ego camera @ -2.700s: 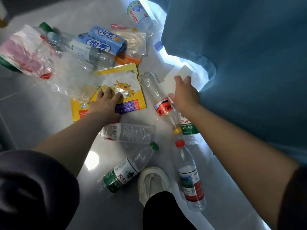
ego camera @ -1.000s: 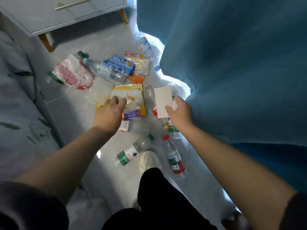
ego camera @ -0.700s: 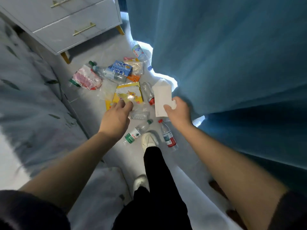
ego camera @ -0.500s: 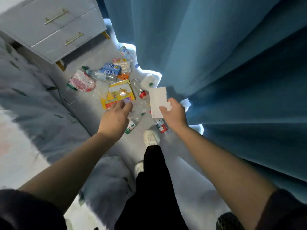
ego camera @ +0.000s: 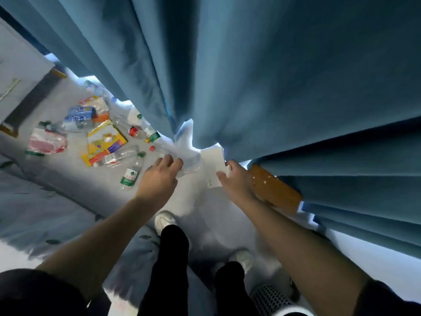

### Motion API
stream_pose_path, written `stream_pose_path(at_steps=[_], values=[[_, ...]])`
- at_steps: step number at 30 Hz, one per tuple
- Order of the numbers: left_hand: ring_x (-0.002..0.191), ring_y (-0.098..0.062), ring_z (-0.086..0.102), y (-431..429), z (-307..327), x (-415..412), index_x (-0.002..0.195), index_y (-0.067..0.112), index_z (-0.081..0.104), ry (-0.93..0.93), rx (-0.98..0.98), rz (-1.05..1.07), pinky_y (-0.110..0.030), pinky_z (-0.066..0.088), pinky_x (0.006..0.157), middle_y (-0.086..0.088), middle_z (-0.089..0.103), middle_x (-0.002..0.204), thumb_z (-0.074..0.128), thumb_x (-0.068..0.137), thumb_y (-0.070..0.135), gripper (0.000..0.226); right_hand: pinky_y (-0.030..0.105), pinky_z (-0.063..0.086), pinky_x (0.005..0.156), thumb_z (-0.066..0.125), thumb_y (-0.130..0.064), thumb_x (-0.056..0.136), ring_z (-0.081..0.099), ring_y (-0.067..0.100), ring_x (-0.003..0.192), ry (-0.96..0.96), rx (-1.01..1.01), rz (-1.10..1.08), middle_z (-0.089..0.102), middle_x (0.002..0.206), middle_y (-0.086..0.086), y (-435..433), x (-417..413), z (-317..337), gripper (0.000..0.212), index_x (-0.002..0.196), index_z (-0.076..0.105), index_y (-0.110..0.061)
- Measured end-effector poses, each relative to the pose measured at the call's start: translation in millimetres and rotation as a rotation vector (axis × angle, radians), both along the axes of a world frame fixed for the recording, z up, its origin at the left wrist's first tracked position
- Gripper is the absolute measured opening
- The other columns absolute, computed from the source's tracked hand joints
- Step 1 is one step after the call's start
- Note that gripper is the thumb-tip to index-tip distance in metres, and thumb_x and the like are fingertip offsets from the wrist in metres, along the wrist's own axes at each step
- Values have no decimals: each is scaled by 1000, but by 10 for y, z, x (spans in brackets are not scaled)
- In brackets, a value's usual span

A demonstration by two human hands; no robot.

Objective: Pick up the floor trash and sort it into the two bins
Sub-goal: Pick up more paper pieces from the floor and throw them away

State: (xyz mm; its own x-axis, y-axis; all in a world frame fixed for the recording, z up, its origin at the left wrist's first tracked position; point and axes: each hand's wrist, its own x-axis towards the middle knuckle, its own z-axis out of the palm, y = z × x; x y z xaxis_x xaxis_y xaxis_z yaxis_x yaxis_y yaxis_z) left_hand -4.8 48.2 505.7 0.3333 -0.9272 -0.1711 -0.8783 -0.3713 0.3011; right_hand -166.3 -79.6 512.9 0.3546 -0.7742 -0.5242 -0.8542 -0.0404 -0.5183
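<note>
My right hand (ego camera: 235, 182) grips a white rectangular piece of card or paper (ego camera: 213, 166), held up near the curtain's hem. My left hand (ego camera: 160, 176) is closed on a crumpled piece of clear plastic (ego camera: 189, 165) that sticks out to the right of its fingers. Trash lies on the pale floor to the left: a yellow packet (ego camera: 103, 142), a green-labelled bottle (ego camera: 131, 173), a clear bottle (ego camera: 119, 155), a blue packet (ego camera: 79, 112) and a pink bag (ego camera: 46, 142). A perforated bin's rim (ego camera: 271, 298) shows at the bottom right.
A blue curtain (ego camera: 273, 87) hangs across the top and right. An orange-brown object (ego camera: 274, 190) pokes out under it beside my right hand. A grey drawer unit (ego camera: 18, 71) stands far left, and grey bedding (ego camera: 45, 201) runs along the left. My feet (ego camera: 163, 221) are below.
I have risen from a crouch and the view has swung right. My right hand lifted the white card off the floor; my left hand came away from the yellow packet with clear plastic.
</note>
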Motion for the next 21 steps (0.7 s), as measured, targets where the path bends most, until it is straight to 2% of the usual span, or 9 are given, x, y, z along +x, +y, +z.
stream_pose_path(at_steps=[4, 9, 13, 18, 21], values=[[72, -37, 57, -253, 21, -999, 91, 7, 58, 2, 1, -110, -37, 48, 48, -15, 55, 82, 69, 52, -8, 43, 30, 34, 66, 59, -25, 86, 57, 25, 83, 27, 21, -87, 61, 86, 4, -34, -1151, -15, 20, 101, 58, -13], [65, -31, 57, -576, 131, -2299, 91, 7, 61, 23, 29, -315, -33, 49, 48, -12, 56, 78, 74, 53, -11, 44, 41, 53, 80, 56, -29, 87, 62, 25, 91, 96, 59, -311, 67, 101, 5, 79, -2713, 23, 25, 109, 58, -17], [61, -30, 57, -871, 203, -3236, 86, 7, 60, -5, 63, -518, -30, 45, 42, -12, 56, 76, 76, 46, -9, 47, 41, 52, 78, 56, -24, 87, 62, 28, 91, 123, 87, -582, 67, 103, 8, 185, -3793, -7, 27, 113, 58, -15], [70, -33, 58, -1122, -37, -4347, 90, 8, 56, 47, 174, -763, -35, 45, 48, -13, 55, 84, 71, 59, -6, 37, 34, 47, 74, 55, -23, 89, 61, 29, 97, 127, 165, -867, 66, 108, 12, 399, -4958, -367, 34, 120, 56, -9], [82, -35, 58, -1235, -465, -4948, 98, 7, 58, 74, 202, -844, -41, 49, 54, -14, 55, 97, 63, 66, -6, 35, 33, 41, 65, 54, -21, 89, 57, 26, 85, 130, 197, -1000, 61, 88, 7, 565, -5550, -749, 23, 104, 57, -4]])
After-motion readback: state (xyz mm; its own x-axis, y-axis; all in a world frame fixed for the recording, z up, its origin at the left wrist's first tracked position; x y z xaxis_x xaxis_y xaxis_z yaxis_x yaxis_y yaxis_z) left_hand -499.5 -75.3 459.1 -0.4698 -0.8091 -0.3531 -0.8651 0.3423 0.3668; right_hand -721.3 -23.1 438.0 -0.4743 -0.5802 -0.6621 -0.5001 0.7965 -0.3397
